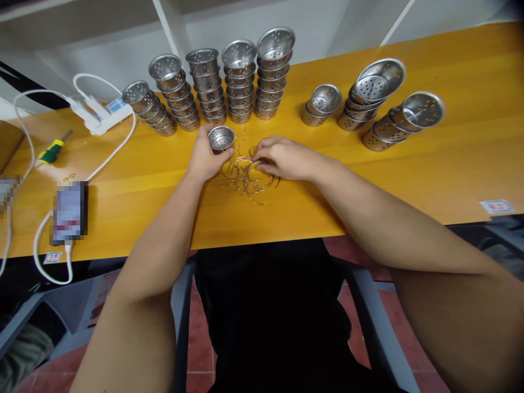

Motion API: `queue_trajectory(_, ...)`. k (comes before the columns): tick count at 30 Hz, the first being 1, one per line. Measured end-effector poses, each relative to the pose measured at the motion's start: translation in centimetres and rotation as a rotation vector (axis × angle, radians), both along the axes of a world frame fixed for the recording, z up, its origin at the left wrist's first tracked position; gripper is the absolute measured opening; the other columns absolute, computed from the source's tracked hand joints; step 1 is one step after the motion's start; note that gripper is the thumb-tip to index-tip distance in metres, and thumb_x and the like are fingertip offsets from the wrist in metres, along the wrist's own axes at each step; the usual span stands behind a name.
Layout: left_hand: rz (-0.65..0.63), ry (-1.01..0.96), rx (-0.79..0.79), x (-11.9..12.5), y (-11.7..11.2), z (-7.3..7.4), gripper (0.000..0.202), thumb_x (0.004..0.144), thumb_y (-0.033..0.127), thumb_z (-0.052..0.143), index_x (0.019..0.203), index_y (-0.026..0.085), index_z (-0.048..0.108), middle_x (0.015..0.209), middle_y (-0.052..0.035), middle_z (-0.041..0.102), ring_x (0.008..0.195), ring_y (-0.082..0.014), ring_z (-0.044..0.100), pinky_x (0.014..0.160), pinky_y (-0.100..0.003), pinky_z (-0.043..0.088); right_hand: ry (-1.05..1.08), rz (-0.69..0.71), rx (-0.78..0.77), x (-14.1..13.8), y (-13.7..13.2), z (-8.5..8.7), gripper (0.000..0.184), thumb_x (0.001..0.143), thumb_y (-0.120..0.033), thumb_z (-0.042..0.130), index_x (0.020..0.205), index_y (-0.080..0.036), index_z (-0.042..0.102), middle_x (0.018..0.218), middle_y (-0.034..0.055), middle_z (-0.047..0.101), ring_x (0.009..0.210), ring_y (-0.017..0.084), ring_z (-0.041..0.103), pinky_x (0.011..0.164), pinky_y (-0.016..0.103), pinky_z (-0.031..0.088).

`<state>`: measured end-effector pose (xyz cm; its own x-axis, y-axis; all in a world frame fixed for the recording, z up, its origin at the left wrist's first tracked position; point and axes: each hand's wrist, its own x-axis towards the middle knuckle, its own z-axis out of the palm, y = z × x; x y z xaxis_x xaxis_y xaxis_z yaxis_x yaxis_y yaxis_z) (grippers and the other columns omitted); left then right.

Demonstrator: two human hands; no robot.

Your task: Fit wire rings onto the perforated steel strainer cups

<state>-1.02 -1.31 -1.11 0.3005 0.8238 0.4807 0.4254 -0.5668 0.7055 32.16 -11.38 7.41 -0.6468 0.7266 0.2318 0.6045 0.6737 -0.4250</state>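
My left hand (pixel 203 158) is wrapped around a small perforated metal cup (pixel 221 138), holding it on the yellow table (pixel 311 213). My right hand (pixel 281 157) rests palm down on a loose pile of thin wire rings (pixel 245 176), its fingertips pinched at one ring beside the cup. Behind the hands stand several stacks of the same cups (pixel 239 82), leaning a little. To the right lie more tilted cup stacks (pixel 370 95).
A white power strip (pixel 100 113) with cables lies at the back left, with a green-handled screwdriver (pixel 52 151) near it. A phone (pixel 69 212) on a cable sits near the table's front left edge. A grey chair (pixel 370 311) is under me.
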Motion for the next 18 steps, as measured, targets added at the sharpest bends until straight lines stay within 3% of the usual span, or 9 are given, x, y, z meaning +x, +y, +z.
queue_trajectory(4, 0.014, -0.048, -0.017, 0.6, -0.1, 0.8, 0.11, 0.083, 0.07, 0.114, 0.164, 0.027, 0.053, 0.162, -0.0175, 0.074, 0.15, -0.0407, 0.08, 0.14, -0.064, 0.064, -0.087, -0.022, 0.011, -0.8, -0.7, 0.9, 0.019, 0.109, -0.008, 0.07, 0.112, -0.02, 0.084, 0.123, 0.017, 0.083, 0.121, 0.036, 0.079, 0.111, 0.049, 0.062)
queue_trajectory(10, -0.036, -0.09, 0.032, 0.7, 0.3, 0.2, 0.121, 0.081, 0.103, 0.1, 0.165, 0.029, 0.053, 0.163, -0.0183, 0.073, 0.152, -0.0423, 0.08, 0.14, -0.064, 0.063, -0.076, 0.001, 0.028, -0.9, -1.0, 1.3, 0.016, 0.108, -0.007, 0.069, 0.106, -0.023, 0.073, 0.117, 0.013, 0.077, 0.109, 0.031, 0.071, 0.1, 0.042, 0.054)
queue_trajectory(18, -0.065, -0.089, 0.074, 0.5, 0.7, 0.0, 0.118, 0.085, 0.098, 0.1, 0.17, 0.03, 0.051, 0.169, -0.0181, 0.071, 0.158, -0.0427, 0.077, 0.144, -0.064, 0.061, 0.075, 0.013, 0.077, -0.2, -0.8, 1.3, 0.008, 0.116, -0.021, 0.069, 0.111, -0.025, 0.074, 0.116, 0.011, 0.076, 0.106, 0.03, 0.07, 0.098, 0.043, 0.054)
